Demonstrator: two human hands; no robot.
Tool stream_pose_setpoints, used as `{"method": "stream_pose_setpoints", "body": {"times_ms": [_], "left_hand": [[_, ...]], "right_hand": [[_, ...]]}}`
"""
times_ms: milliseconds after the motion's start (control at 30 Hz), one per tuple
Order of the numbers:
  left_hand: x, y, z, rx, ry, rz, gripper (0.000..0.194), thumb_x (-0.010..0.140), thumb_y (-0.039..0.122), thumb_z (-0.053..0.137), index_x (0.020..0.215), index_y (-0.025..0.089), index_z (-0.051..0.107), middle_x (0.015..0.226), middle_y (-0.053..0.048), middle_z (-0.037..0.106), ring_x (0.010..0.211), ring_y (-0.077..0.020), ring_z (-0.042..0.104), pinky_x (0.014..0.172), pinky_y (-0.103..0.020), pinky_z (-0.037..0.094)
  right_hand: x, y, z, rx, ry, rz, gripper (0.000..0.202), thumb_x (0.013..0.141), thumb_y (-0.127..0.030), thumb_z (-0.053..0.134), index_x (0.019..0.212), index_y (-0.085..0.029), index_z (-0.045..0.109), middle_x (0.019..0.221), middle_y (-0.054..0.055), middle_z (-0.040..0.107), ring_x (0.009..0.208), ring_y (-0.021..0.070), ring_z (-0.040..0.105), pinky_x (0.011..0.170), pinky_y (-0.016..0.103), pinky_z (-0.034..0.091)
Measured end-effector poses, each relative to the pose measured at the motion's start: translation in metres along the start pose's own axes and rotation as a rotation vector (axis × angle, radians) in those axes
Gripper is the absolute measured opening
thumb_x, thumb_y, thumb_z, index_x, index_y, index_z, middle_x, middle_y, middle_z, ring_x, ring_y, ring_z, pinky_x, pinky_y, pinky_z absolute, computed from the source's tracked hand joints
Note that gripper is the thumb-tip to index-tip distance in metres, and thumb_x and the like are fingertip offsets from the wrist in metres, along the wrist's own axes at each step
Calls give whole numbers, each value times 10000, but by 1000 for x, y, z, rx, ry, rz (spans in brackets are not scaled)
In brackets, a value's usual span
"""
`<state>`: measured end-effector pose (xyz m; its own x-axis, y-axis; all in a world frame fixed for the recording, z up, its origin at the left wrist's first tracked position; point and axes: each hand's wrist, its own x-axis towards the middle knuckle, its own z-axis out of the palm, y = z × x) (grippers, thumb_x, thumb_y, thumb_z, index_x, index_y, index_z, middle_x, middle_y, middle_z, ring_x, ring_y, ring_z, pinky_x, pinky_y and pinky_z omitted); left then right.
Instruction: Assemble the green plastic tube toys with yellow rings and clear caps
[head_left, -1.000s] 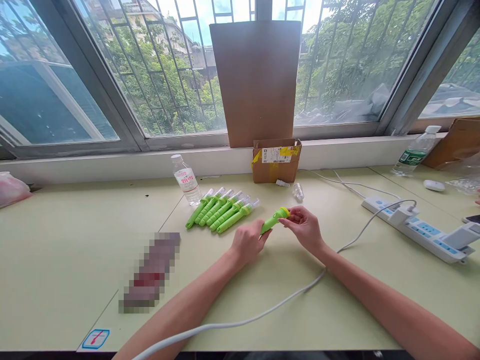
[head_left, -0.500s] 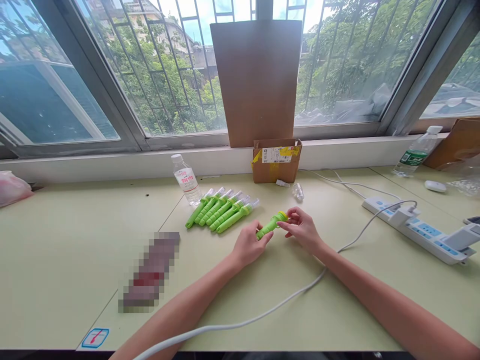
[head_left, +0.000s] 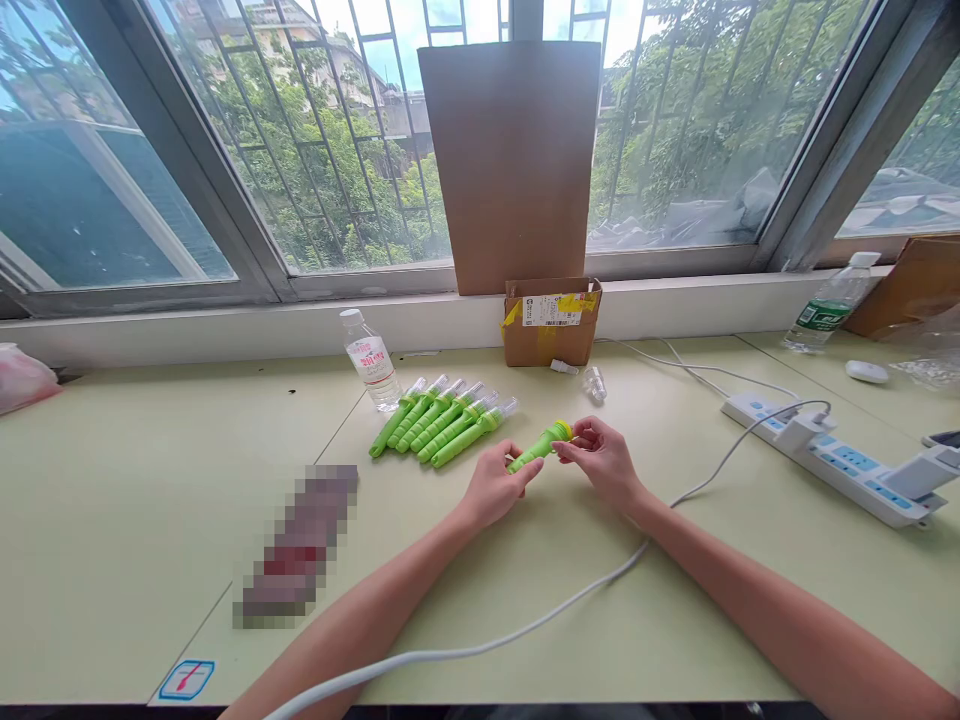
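My left hand is closed around the narrow lower part of a green ribbed plastic handle, thumb on top. This handle has a flared end with a yellow rim and points up to the right. At the flared end, my right hand pinches close to the rim with thumb and fingertips; what exactly they grip there is too small to make out. Left of my hands, several similar green handles with clear caps lie side by side. A loose clear cap lies beyond my right hand.
Behind stand an open cardboard box and a water bottle. A small clear piece lies before the box. A white cable crosses the table under my right forearm, near a power strip. A blurred rectangle lies left.
The handle has shifted slightly left and turned a little in my left hand. My right hand stays at its yellow end, fingers moved slightly. The other things stay where they were.
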<state>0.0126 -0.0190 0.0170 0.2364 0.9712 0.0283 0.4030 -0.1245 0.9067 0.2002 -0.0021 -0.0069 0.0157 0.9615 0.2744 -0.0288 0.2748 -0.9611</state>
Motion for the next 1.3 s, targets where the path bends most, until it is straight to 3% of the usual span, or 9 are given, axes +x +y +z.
{"method": "stream_pose_setpoints", "body": {"times_ms": [167,333,600,733,833,1000,1133,1200,1300], "left_hand": [[1,2,-1,-78,-24,-25,384,743,552,600,733,190,473,475,40,545,429,-93,460,437,-197,311],[2,3,-4,-204,-116,-137,409,751,581,573,781,187,467,537,33,603,286,-45,337,325,-188,218],[5,1,-4,-288,-159,-148,433,751,589,569,783,163,498,609,-28,644,351,-87,496,321,-181,288],[6,0,-6,-284,-221,-141,477,774,617,513,774,142,551,626,-35,629,408,-93,530,344,-176,305],[7,1,-7,-255,-247,-161,520,798,641,449,769,138,577,553,2,560,376,-72,462,349,-180,294],[8,2,-9,-190,-239,-169,554,818,659,387,827,148,601,510,54,449,329,-44,307,333,-193,212],[7,3,-9,-178,-191,-145,454,757,617,543,854,174,541,478,77,440,346,-41,293,353,-176,200],[6,3,-9,-169,-145,-130,422,689,545,665,848,192,497,483,80,488,352,-40,321,361,-164,223],[5,3,-8,-183,-126,-118,400,678,501,692,785,194,459,560,41,593,345,-44,379,350,-167,261]], "right_hand": [[-1,-1,2,-19,28,-19,472,606,-526,774,794,-213,475,697,4,625,587,181,648,605,371,600],[-2,-1,2,-73,16,-43,466,638,-534,747,859,-209,495,823,23,622,690,186,656,578,343,615],[-2,2,1,-98,-14,-44,465,635,-497,755,901,-219,492,897,19,554,781,197,638,495,297,608],[-3,0,1,-161,4,-26,438,663,-530,708,912,-236,501,951,27,539,800,205,629,376,248,565],[-4,-1,1,-186,11,-8,412,681,-529,687,920,-242,513,1036,42,525,820,210,627,336,231,543],[-3,2,2,-125,3,-14,380,680,-488,709,865,-229,500,1059,46,582,820,207,643,409,250,575],[-3,3,3,-109,15,-61,358,690,-458,717,836,-217,496,1077,55,598,753,177,642,459,279,588],[-4,3,4,-113,23,-77,350,694,-452,717,833,-216,500,1087,56,597,722,164,636,463,286,588],[-4,2,4,-126,31,-82,350,689,-458,720,843,-218,517,1050,49,606,701,161,633,462,290,589]]}}
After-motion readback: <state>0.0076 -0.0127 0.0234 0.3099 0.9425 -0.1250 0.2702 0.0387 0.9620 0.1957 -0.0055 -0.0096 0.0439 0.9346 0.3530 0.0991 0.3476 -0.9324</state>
